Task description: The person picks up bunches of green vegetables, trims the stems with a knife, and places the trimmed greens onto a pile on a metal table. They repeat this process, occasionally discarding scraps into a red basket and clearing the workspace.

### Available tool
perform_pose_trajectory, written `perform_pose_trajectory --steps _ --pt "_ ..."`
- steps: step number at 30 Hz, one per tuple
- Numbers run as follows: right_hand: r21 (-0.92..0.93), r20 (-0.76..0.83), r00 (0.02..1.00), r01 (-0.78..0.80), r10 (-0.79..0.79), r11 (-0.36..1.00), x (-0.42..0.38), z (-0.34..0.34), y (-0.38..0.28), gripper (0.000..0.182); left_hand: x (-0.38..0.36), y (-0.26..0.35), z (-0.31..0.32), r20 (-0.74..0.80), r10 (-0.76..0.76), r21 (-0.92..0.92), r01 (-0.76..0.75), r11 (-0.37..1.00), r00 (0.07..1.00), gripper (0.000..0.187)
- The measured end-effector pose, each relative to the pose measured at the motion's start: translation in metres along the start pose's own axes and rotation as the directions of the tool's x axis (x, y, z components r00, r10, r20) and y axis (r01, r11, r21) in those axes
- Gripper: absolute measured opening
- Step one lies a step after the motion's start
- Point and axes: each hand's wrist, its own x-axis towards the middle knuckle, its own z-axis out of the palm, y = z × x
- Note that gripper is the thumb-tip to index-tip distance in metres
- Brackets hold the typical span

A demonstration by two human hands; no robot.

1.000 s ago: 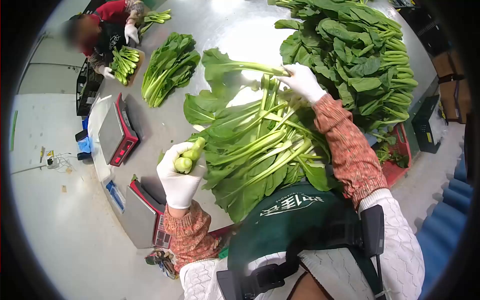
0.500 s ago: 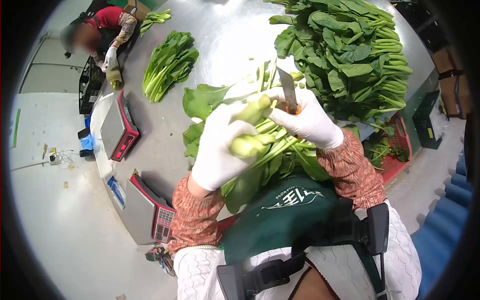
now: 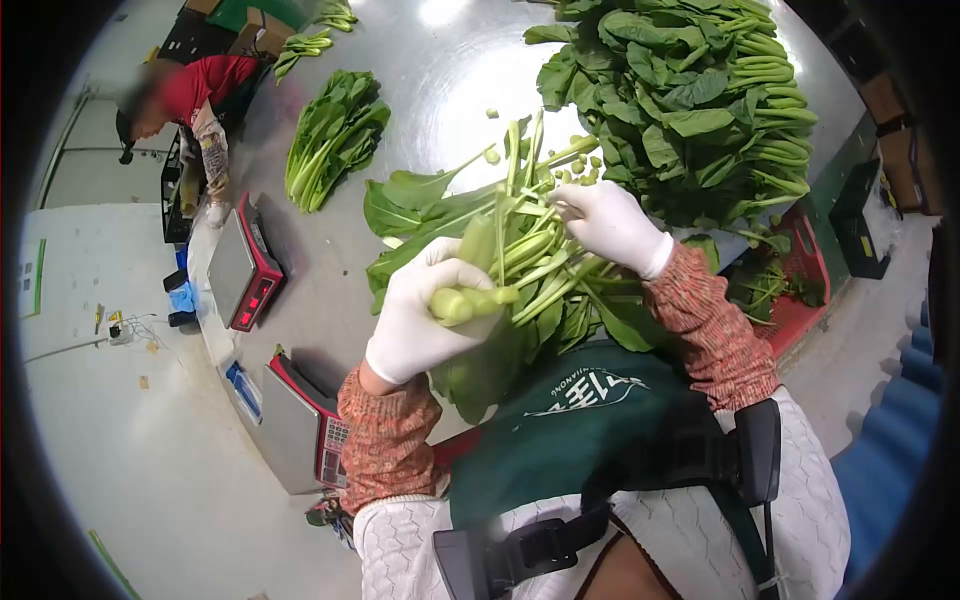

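My left hand, in a white glove, is wrapped round a bunch of leafy green stalks, cut ends up, leaves hanging below. To its right my right hand, also gloved, is closed with fingertips pinched together. No knife blade shows there, and whatever the fingers hold cannot be made out. Beneath both hands lies a pile of loose stalks and leaves on the metal table. Small cut stem pieces are scattered just beyond my right hand.
A big stack of greens fills the far right; a smaller bunch lies left. Two scales line the left edge. A red crate with leaves stands at right. A co-worker bends over a black crate at far left.
My right hand has moved away from the bunch to the right, and the knife blade seen in it earlier is out of sight. My left hand has shifted slightly left and down with the stalks.
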Motion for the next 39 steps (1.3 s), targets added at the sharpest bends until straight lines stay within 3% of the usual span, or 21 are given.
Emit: perform_pose_trajectory --steps 2,4,7,8,11,12,13,15,18,19,21,24,25,27,29,30,31,32,33,36,39 --pt "0.414 0.117 0.988 -0.144 0.105 0.899 0.004 -0.024 -0.029 0.026 -0.001 -0.004 -0.005 0.033 -0.003 -0.034 0.004 0.999 0.999 0.028" --pt "0.712 0.261 0.960 -0.262 0.100 0.652 0.007 -0.045 -0.058 0.030 0.002 -0.009 -0.007 0.114 -0.028 -0.147 0.044 0.988 0.993 0.028" --pt "0.600 0.060 0.966 0.167 -0.252 0.782 0.016 -0.043 -0.079 0.029 0.004 -0.007 -0.008 0.214 -0.165 -0.315 0.228 0.921 0.963 0.027" --pt "0.652 0.181 0.962 0.038 -0.203 0.758 0.018 -0.049 -0.085 0.028 0.004 -0.006 -0.009 0.249 -0.225 -0.362 0.306 0.881 0.942 0.026" --pt "0.862 0.190 0.980 -0.141 -0.053 0.487 0.019 -0.033 -0.071 0.023 0.006 -0.009 -0.002 -0.013 -0.205 -0.367 0.186 0.911 0.979 0.025" --pt "0.846 0.213 0.976 -0.208 0.045 0.492 0.018 -0.041 -0.077 0.019 0.006 -0.008 -0.001 -0.131 -0.269 -0.386 0.201 0.900 0.954 0.022" --pt "0.791 0.219 0.970 -0.237 0.101 0.564 0.018 -0.045 -0.079 0.018 0.002 -0.017 -0.006 -0.193 -0.293 -0.272 0.236 0.933 0.936 0.024" --pt "0.737 0.127 0.986 -0.166 0.107 0.655 0.022 -0.036 -0.077 0.017 -0.001 -0.005 -0.004 -0.229 -0.385 -0.340 0.298 0.892 0.894 0.029" --pt "0.804 0.116 0.987 -0.156 0.107 0.573 0.026 -0.030 -0.090 0.019 0.004 0.004 0.010 -0.294 -0.266 -0.262 0.191 0.946 0.918 0.048" --pt "0.822 0.113 0.989 -0.150 0.101 0.549 0.028 -0.029 -0.093 0.020 0.008 0.005 0.013 -0.309 -0.164 -0.204 0.103 0.974 0.937 0.054" --pt "0.855 0.106 0.990 -0.139 0.093 0.500 0.029 -0.027 -0.097 0.022 0.009 0.002 0.017 -0.376 -0.084 -0.016 0.084 0.996 0.923 0.051" --pt "0.837 0.222 0.975 -0.206 0.029 0.506 0.026 -0.040 -0.097 0.024 0.007 0.001 0.016 -0.354 -0.166 -0.064 0.153 0.986 0.920 0.050" --pt "0.841 0.262 0.965 -0.227 -0.004 0.491 0.024 -0.043 -0.096 0.023 0.006 0.001 0.014 -0.316 -0.228 -0.169 0.182 0.969 0.921 0.049" --pt "0.808 0.208 0.971 -0.102 -0.120 0.580 0.023 -0.038 -0.090 0.024 0.003 0.001 0.004 -0.217 -0.335 -0.367 0.241 0.898 0.917 0.048" --pt "0.725 0.177 0.960 0.023 -0.219 0.688 0.023 -0.040 -0.088 0.025 0.001 -0.006 -0.002 -0.139 -0.302 -0.316 0.246 0.916 0.943 0.049" --pt "0.580 0.091 0.960 0.165 -0.265 0.798 0.023 -0.042 -0.089 0.026 0.000 -0.003 -0.002 -0.118 -0.312 -0.300 0.266 0.916 0.943 0.049" --pt "0.549 0.060 0.959 0.200 -0.277 0.811 0.021 -0.042 -0.091 0.025 0.001 -0.001 -0.002 -0.099 -0.322 -0.283 0.284 0.916 0.941 0.049" --pt "0.518 0.029 0.956 0.235 -0.291 0.823 0.019 -0.040 -0.092 0.025 0.001 -0.008 0.003 -0.133 -0.226 -0.228 0.192 0.955 0.965 0.052" --pt "0.486 0.000 0.952 0.268 -0.306 0.832 0.018 -0.037 -0.093 0.024 0.001 -0.013 0.013 -0.170 -0.229 -0.270 0.178 0.946 0.958 0.053" --pt "0.378 0.079 0.944 0.269 -0.320 0.886 0.016 -0.038 -0.089 0.024 -0.003 -0.017 0.012 -0.174 -0.268 -0.092 0.256 0.962 0.948 0.048" --pt "0.369 0.117 0.934 0.275 -0.338 0.888 0.014 -0.036 -0.080 0.020 -0.001 -0.016 -0.005 -0.200 0.062 0.433 0.032 0.901 0.978 0.045"
